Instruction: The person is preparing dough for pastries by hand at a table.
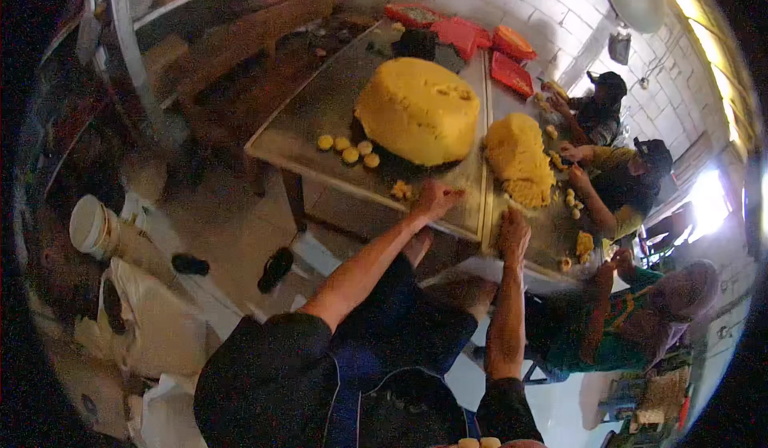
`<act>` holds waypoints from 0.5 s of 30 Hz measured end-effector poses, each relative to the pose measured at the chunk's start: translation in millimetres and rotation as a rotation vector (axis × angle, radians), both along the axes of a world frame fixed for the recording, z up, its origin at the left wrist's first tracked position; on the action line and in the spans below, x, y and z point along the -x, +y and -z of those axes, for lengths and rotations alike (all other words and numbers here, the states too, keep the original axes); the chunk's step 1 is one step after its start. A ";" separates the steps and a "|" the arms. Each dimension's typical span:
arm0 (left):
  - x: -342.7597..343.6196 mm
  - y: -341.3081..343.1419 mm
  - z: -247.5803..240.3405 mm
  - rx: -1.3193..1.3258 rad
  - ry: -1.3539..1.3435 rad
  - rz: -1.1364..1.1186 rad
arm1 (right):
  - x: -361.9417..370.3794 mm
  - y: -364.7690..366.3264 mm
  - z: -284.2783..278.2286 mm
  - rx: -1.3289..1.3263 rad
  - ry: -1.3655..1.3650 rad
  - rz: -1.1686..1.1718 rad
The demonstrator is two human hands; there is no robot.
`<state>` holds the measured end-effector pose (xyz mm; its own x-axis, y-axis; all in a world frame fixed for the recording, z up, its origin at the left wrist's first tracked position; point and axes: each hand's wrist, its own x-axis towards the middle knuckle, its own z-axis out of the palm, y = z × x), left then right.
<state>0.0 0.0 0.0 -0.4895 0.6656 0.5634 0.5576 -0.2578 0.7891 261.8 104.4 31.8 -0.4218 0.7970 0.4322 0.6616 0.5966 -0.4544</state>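
Note:
My left hand [436,200] rests on the metal table [320,112] near its front edge, fingers closed over a small bit of yellow dough beside some crumbs [400,190]. My right hand [514,236] lies flat on the table just below a smaller lump of yellow dough [520,158], fingers spread, holding nothing. A large round mound of yellow dough [420,110] sits in the middle of the table. Several small dough balls [350,150] lie to its left.
Red trays [460,32] lie at the table's far end. Three other people [632,184] sit along the right side, handling small dough balls [572,200]. A wooden bench [240,40] stands at the left. Sacks and a white bucket [92,226] are on the floor.

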 end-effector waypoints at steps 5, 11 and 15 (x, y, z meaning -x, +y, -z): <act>-0.2 6.1 44.1 -0.197 -0.127 0.051 | 10.3 -53.1 -7.2 -0.174 -0.072 0.077; 12.8 -13.2 10.6 0.083 -0.022 0.081 | 19.5 -55.8 -10.7 -0.029 -0.010 0.015; -36.8 5.4 -22.3 0.104 0.595 -0.038 | -41.8 -0.8 16.6 -0.236 0.011 0.044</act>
<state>36.8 5.4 22.3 -0.1352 0.7203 0.6803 0.9182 -0.1670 0.3593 303.6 103.6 15.2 -0.3830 0.6909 0.6132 0.6853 0.6576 -0.3128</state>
